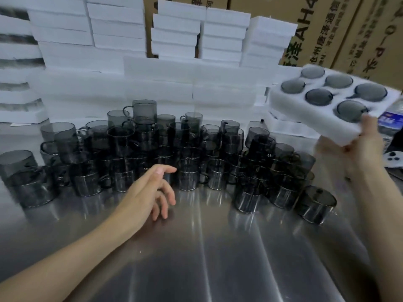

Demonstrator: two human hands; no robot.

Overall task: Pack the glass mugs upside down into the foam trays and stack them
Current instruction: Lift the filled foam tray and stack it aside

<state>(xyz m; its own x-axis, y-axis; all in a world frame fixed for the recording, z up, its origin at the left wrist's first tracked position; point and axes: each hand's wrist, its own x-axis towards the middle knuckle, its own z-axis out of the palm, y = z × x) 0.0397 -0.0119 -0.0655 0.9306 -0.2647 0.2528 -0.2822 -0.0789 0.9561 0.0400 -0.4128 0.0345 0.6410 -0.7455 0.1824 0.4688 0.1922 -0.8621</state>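
The right hand (357, 144) has its grip clamped on the near corner of a filled foam tray (290, 103), thumb on top of the foam and fingers underneath, holding it tilted in the air at the right, above the table (218, 247). Six smoky glass mugs (318, 97) sit upside down in the tray's round pockets, in two rows of three, their bases facing up. The left hand (150, 190) hangs just over the steel table with its grip apart, fingers loosely spread and curled, touching nothing. Just beyond its fingertips stands a crowd of loose mugs (189, 177), dark grey and see-through, stacked two and three high in a band across the table. Behind them rise stacks of white foam trays (157, 88), piled like a wall from left to right. Farther back, brown cardboard boxes (309, 25) with printed lettering stand against the foam. A blurred blue-and-white package (390, 120) lies at the far right edge.
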